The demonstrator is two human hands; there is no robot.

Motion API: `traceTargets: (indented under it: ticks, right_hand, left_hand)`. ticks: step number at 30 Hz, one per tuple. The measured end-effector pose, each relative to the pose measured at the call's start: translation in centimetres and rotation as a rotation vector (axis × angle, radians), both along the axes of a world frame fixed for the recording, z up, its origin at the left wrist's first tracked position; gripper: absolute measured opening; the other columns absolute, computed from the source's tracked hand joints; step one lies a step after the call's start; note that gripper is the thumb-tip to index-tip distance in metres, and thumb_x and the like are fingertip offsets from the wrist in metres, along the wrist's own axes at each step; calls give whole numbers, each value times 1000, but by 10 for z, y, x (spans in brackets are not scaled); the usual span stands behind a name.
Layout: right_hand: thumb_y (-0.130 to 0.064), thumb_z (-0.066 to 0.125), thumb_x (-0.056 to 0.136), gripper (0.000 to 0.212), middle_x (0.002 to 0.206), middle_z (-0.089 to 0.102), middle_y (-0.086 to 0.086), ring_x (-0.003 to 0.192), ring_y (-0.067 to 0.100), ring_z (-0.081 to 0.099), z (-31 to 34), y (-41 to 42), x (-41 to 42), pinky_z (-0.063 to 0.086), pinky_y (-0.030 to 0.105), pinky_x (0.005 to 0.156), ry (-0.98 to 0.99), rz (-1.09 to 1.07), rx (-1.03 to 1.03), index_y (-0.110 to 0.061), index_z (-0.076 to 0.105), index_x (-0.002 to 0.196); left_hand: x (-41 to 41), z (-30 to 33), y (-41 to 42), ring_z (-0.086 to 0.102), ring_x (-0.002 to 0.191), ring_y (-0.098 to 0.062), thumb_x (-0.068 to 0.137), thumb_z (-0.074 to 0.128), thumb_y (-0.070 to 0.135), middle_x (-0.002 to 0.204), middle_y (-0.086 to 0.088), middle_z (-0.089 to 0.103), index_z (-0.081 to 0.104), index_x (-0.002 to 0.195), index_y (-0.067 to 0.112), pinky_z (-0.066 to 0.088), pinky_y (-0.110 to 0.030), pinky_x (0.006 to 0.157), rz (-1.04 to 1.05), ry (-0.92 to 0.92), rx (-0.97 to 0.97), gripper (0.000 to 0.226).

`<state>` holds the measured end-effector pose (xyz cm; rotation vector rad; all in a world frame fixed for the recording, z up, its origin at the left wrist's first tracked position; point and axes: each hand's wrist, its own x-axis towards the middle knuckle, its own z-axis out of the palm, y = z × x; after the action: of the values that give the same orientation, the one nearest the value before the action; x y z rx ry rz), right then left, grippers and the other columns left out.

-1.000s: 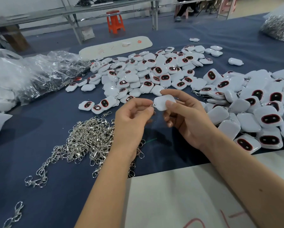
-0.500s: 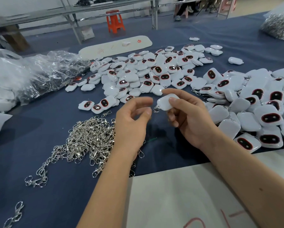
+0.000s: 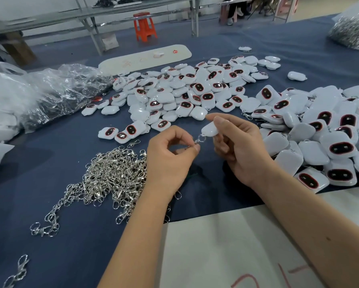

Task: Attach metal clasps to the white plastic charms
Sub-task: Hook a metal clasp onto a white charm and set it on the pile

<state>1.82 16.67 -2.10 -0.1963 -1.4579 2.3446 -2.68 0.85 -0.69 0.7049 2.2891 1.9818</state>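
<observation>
I see the white charm (image 3: 210, 129) held up above the bench, pinched in the grip of the right hand (image 3: 240, 150), thumb on top and fingers curled beneath it. Its long axis tilts, with the narrow end pointing down and to the left, toward the other hand. From that low end hangs a metal clasp (image 3: 199, 139), touching the charm's loop. The left hand (image 3: 170, 163) pinches the clasp's lower end between thumb and forefinger, the other fingers curled in; its grip is closed on the clasp, just left of the charm.

Under the left wrist, and spreading left, lies a heap of loose clasps (image 3: 110, 177) on the blue cloth of the bench (image 3: 56, 146), with a few strays (image 3: 16, 273) at the near left edge. Far of the hands a wide spread of charms (image 3: 187, 92) lies flat, some showing dark ovals ringed in red, some white side up. A taller pile of charms (image 3: 324, 138) sits at the right, just beside the right wrist. A pale sheet (image 3: 226, 252) with red marks covers the near right. Crumpled clear bags (image 3: 50, 92) sit at the far left, and another bag (image 3: 353, 32) of metal parts at the far right corner. A white board (image 3: 145, 58) lies beyond the charms. Past the bench I see an orange stool (image 3: 144, 27) and metal table frames.
</observation>
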Motion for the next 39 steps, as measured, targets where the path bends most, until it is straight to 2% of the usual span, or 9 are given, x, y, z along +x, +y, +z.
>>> traceTargets:
  ticks: [3,8,14,20,24,30,32,36,39]
  right_hand:
    - [-21,72,95,21,55,43,1,45,11,34,1,0,1,20,21,43,4,-13,-3,-7,73,110]
    - [-20,72,92,17,58,46,2,46,10,39,3,-1,2,24,19,40,20,-2,-6,-10,73,106]
    - [-24,75,88,16,60,51,2,46,10,42,2,-1,1,28,19,39,32,11,23,-13,75,100]
    - [-30,83,85,16,67,53,6,47,12,40,0,-2,2,29,20,40,16,-4,139,-21,77,96]
    - [-29,84,84,17,74,47,17,46,12,40,1,-3,2,30,22,41,-9,-30,195,-21,77,97]
    - [-33,83,82,30,73,52,18,48,14,45,2,-7,4,35,23,41,28,-46,208,-14,72,103]
    - [-32,83,86,28,67,54,10,49,14,43,1,-7,4,34,23,42,11,-103,212,-14,73,104]
    - [-28,84,88,21,61,53,-6,48,10,43,-1,-4,0,36,22,44,-52,-401,222,-19,73,104]
    - [-29,87,85,47,69,56,-13,56,1,54,-2,-4,-1,49,21,56,-101,-639,263,-27,61,124]
  left_hand:
    - [-1,-1,0,72,90,-15,80,71,-13,94,-1,76,59,75,14,57,-26,82,-46,-82,57,30]
    - [3,1,4,72,80,-22,88,74,1,85,-9,75,65,93,9,59,-41,87,-103,-296,215,14]
    - [4,3,7,72,75,-17,97,63,0,78,-7,74,71,88,8,61,-30,76,-28,-296,217,14]
    - [-1,-2,5,60,68,-11,91,66,5,69,8,64,65,79,20,48,-21,67,102,287,-288,19]
    - [0,-1,6,53,70,-17,92,64,9,75,6,60,63,82,20,48,-41,68,94,478,-477,15]
    - [3,0,9,57,74,-19,92,63,10,79,5,64,65,85,18,48,-44,73,154,449,-484,10]
    - [3,-1,10,60,81,-19,94,65,15,84,6,67,66,88,19,50,-43,78,172,402,-449,7]
    - [4,-4,7,51,109,-23,89,71,21,107,2,63,66,102,20,35,-27,95,262,463,-570,14]
    - [1,-3,-1,44,117,-26,88,70,27,114,-2,58,66,106,23,35,-34,99,428,364,-709,19]
